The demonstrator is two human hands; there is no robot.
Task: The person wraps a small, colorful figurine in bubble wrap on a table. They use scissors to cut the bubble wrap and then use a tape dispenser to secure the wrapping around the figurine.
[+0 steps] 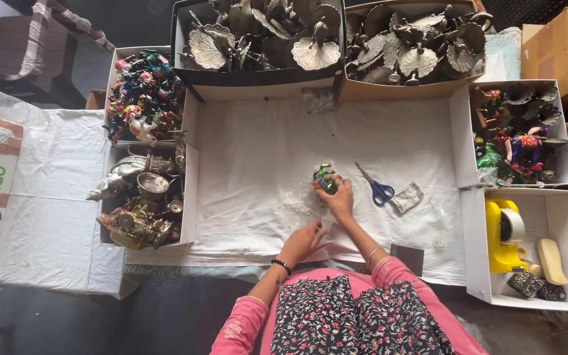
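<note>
Currently: left hand (302,242), fingers curled, presses clear plastic wrap (297,205) onto white cloth (264,144) | right hand (340,198) at 1 o'clock, fingers gripping small green painted figurine (323,177) at cloth centre | blue-handled scissors (376,187) at 3 o'clock of figurine, just beside | boxes of silver metal peacock trays (317,39) at 12 o'clock, far edge

Both arms were in pink sleeves, forearms bare, reaching forward. Left hand (302,240) lay palm-down, fingers loosely curled, dark band on the wrist. Right hand (340,197) was stretched further out, fingers closed in a grip, thin bangles on the wrist. Hands were near but apart.
</note>
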